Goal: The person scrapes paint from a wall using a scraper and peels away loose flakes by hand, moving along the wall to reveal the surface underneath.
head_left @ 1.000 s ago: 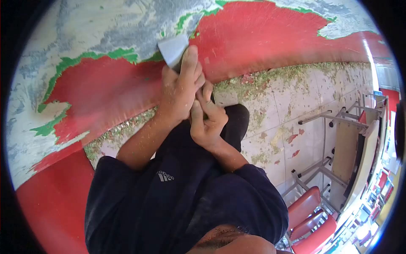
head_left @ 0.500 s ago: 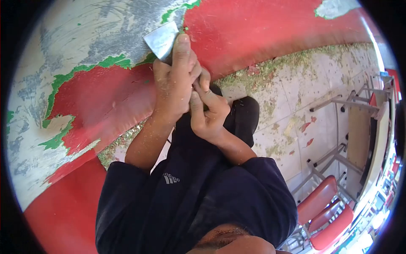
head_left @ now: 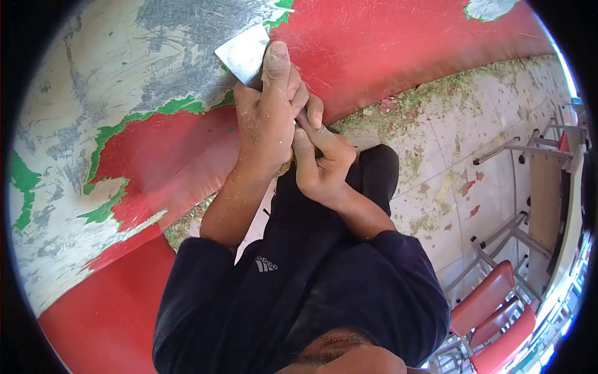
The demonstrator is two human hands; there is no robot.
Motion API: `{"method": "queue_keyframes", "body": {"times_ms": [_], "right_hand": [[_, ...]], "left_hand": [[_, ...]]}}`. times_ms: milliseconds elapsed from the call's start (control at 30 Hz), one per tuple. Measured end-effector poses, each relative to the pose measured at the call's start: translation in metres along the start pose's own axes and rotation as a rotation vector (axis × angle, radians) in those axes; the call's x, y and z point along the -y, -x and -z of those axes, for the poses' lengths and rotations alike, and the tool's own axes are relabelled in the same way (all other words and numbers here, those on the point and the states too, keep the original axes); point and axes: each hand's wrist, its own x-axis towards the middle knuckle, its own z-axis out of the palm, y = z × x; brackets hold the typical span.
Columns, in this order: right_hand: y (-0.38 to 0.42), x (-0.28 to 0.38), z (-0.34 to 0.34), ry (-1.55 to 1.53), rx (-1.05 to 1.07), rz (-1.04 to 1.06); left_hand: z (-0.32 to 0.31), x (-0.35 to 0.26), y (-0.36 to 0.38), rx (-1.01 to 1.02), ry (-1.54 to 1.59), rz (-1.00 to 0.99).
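A putty knife (head_left: 244, 55) with a broad metal blade lies against the painted surface (head_left: 180, 56), at the border between red paint and bare grey-white. My left hand (head_left: 266, 115) is closed around it near the blade, thumb stretched along the blade's edge. Behind it, my right hand (head_left: 327, 163) closes on the handle end, most of which the fingers hide. Jagged green paint (head_left: 143, 113) edges the red area (head_left: 180, 146) left of the blade. Fine dust speckles both hands.
Paint flakes and greenish debris (head_left: 414, 100) litter the tiled floor (head_left: 436, 212) beyond the curved red edge. Chairs with red seats (head_left: 483, 299) and metal-legged furniture (head_left: 529, 206) stand at right. My dark-clothed knee (head_left: 380, 171) is close below the surface.
The whole view has shifted, bringing floor and furniture further right. The blade sits slightly higher in the picture, near the green fringe at the top. Both hands keep their grip.
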Motion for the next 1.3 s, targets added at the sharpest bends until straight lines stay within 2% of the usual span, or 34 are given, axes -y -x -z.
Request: {"method": "queue_keyframes", "body": {"times_ms": [100,133,233,400,533,633,667,700,833,867,967,1000,1067,1133,1200,1267,1300], "right_hand": [[0.021,-0.016,0.007,0.178,0.053,0.044],[0.025,-0.019,0.001,0.116,-0.028,0.061],[0.016,-0.019,0.005,0.171,0.059,0.075],[0.025,-0.02,-0.002,0.063,0.005,0.072],[0.001,-0.017,0.001,0.085,0.058,0.159],[0.005,-0.01,0.004,0.093,0.13,0.143],[0.015,-0.02,0.006,0.124,0.132,0.142],[0.017,-0.021,0.0,0.064,-0.004,0.149],[0.003,-0.013,0.008,0.123,0.028,0.081],[0.001,-0.011,0.005,0.036,-0.007,0.05],[0.029,-0.024,0.009,0.123,-0.005,0.038],[0.029,-0.021,0.012,0.108,0.068,-0.089],[0.02,-0.023,0.015,0.075,0.045,-0.029],[0.002,-0.016,0.013,0.031,0.039,0.072],[0.006,-0.014,0.013,0.044,0.034,0.065],[0.015,-0.024,0.013,0.036,0.005,0.084],[0.017,-0.022,0.012,0.051,-0.025,0.019]], "left_hand": [[0.019,0.02,0.008,-0.032,0.049,0.074],[0.026,0.028,0.012,-0.059,-0.02,0.117],[0.024,0.022,0.007,-0.057,-0.038,0.052],[0.028,0.022,0.018,-0.074,-0.017,0.095],[0.005,-0.001,0.006,-0.093,-0.083,-0.053],[0.009,-0.004,0.006,-0.054,-0.105,-0.03],[0.023,0.012,0.008,-0.044,-0.118,-0.017],[0.023,0.017,0.006,-0.035,-0.091,-0.005],[0.011,0.018,0.007,-0.075,-0.102,0.01],[0.011,0.017,0.007,-0.059,-0.122,0.007],[0.02,0.03,0.008,-0.04,-0.126,0.041],[0.019,0.035,0.008,-0.049,-0.112,0.047],[0.018,0.036,0.007,-0.036,-0.134,0.039],[-0.006,0.009,0.001,-0.041,-0.108,0.012],[-0.008,0.004,-0.004,-0.005,-0.087,-0.038],[0.012,0.03,0.002,-0.006,-0.118,-0.002],[0.012,0.035,0.003,-0.008,-0.13,0.017]]}}
